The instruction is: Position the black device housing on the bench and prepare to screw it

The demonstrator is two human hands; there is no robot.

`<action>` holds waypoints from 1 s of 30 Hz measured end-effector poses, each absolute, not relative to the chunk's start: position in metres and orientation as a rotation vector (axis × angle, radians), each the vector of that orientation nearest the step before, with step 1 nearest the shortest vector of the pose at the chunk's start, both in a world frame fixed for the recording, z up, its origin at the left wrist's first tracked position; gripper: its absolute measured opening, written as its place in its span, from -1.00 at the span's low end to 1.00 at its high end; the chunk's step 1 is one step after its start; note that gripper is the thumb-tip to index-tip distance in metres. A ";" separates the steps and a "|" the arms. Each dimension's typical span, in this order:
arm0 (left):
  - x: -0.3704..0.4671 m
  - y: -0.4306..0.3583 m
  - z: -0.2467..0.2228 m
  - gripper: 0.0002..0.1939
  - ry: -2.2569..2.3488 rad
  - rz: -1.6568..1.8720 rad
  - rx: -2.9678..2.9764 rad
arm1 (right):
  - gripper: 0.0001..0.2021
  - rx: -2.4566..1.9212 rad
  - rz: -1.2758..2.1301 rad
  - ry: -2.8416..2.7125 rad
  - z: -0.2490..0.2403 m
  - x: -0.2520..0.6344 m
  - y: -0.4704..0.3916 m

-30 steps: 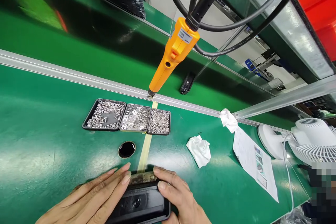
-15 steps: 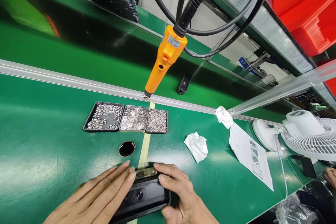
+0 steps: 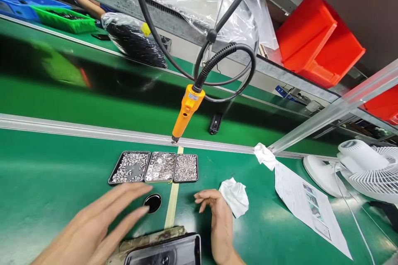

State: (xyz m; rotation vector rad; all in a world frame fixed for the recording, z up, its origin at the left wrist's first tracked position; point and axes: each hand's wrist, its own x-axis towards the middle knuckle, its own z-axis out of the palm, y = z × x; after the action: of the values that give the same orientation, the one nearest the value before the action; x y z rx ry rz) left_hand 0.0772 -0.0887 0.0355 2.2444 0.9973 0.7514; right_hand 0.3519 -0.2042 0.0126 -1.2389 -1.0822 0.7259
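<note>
A: We've got both hands up off the work. Our left hand (image 3: 93,227) hangs over the near part of the green counter (image 3: 46,174), fingers spread, nothing in its grip.

B: Same on the other side: our right hand (image 3: 217,215) is loosely curled, its grip holding nothing, just beside the crumpled white cloth (image 3: 235,196).

A: And the glossy black rectangular plastic housing (image 3: 164,251) lies flat at the near edge of the counter, between our two hands, neither one touching it.

B: A mottled brown strip (image 3: 149,238) runs along its far side, at the near end of the pale tape line (image 3: 172,203) across the counter.

A: Past that, a small round black dish (image 3: 152,202) sits just left of the tape.

B: Further back, three shallow black trays of small silver hardware (image 3: 154,167) sit side by side, near the aluminium rail (image 3: 77,132) at the far edge.

A: Above them the orange electric screwdriver (image 3: 185,112) hangs tip-down on its black cable, right over the rail.

B: Toward the right edge, a printed paper sheet (image 3: 307,207) lies flat, and a white desk fan (image 3: 367,169) stands beyond it.
</note>
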 end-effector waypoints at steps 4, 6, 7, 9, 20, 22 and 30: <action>0.103 -0.022 0.039 -0.68 0.912 0.708 2.522 | -0.50 -1.375 0.835 -0.994 0.014 0.354 -0.192; 0.120 -0.003 0.037 -0.73 0.888 0.643 2.546 | -0.49 -1.394 0.866 -0.992 0.014 0.354 -0.190; 0.128 0.002 0.035 -0.76 0.874 0.613 2.558 | -0.49 -1.401 0.875 -0.994 0.013 0.354 -0.190; 0.141 0.007 0.033 -0.79 0.861 0.567 2.577 | -0.48 -1.412 0.885 -0.995 0.012 0.355 -0.190; 0.146 0.015 0.036 -0.63 0.962 0.573 2.341 | -0.50 -1.442 0.866 -1.016 0.019 0.354 -0.188; 0.145 0.014 0.039 -0.59 1.016 0.600 2.224 | -0.51 -1.444 0.866 -1.027 0.019 0.353 -0.188; 0.143 0.009 0.043 -0.53 1.104 0.563 1.926 | -0.54 -1.470 0.855 -1.056 0.019 0.354 -0.186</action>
State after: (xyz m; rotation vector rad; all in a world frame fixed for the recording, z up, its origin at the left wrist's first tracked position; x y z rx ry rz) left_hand 0.1434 0.0085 0.0434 1.9262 1.1039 0.5634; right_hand 0.3535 -0.1864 0.0186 -1.4695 -1.0561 0.8554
